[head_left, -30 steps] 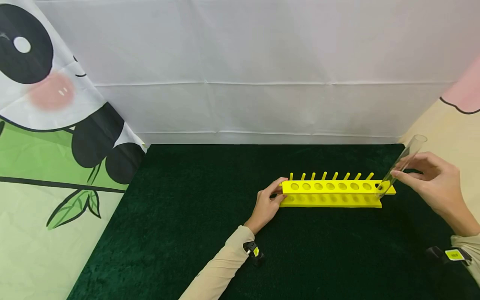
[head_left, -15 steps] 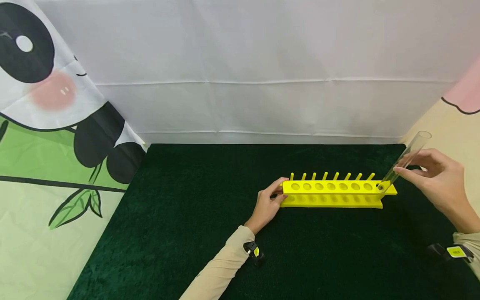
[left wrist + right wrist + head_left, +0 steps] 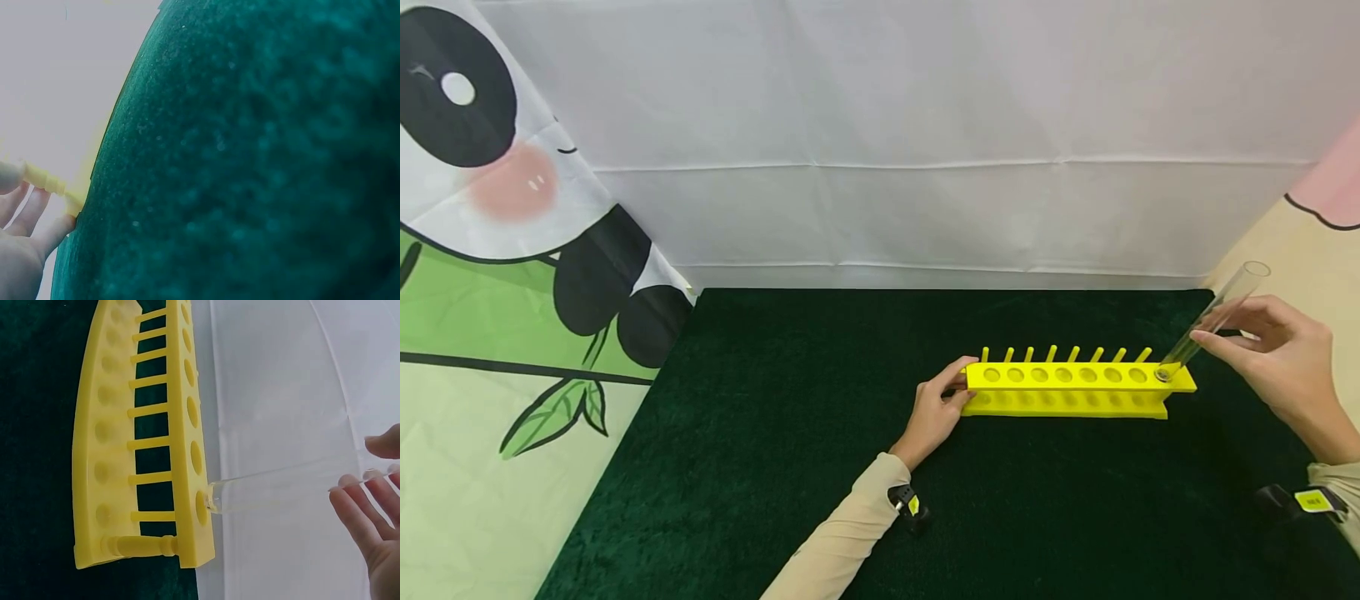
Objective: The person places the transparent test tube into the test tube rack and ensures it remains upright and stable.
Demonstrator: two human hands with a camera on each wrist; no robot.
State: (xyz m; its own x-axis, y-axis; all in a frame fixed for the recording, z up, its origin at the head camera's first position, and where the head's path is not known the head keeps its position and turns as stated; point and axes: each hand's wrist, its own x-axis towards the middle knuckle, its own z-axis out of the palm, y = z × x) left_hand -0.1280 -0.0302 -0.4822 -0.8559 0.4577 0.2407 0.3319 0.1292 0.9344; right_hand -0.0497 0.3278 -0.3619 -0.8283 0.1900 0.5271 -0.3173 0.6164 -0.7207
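A yellow test tube rack stands on the dark green cloth, right of centre in the head view. My left hand grips its left end, thumb and fingers around the end of the frame. A clear glass test tube slants up and right from the rack's rightmost hole, pinched by my right hand partway along its length. In the right wrist view, the rounded bottom of the tube is at the mouth of the end hole, with no glass showing between the rack's two plates. The tube looks empty.
Several upright yellow pegs line the rack's back edge. Dark green cloth covers the table. A white sheet hangs behind it, and a cartoon panda cloth hangs at the left.
My right hand has moved up and slightly right with the test tube. Its lower end, earlier down through the hole, has risen to the hole's mouth. My left hand stays on the rack.
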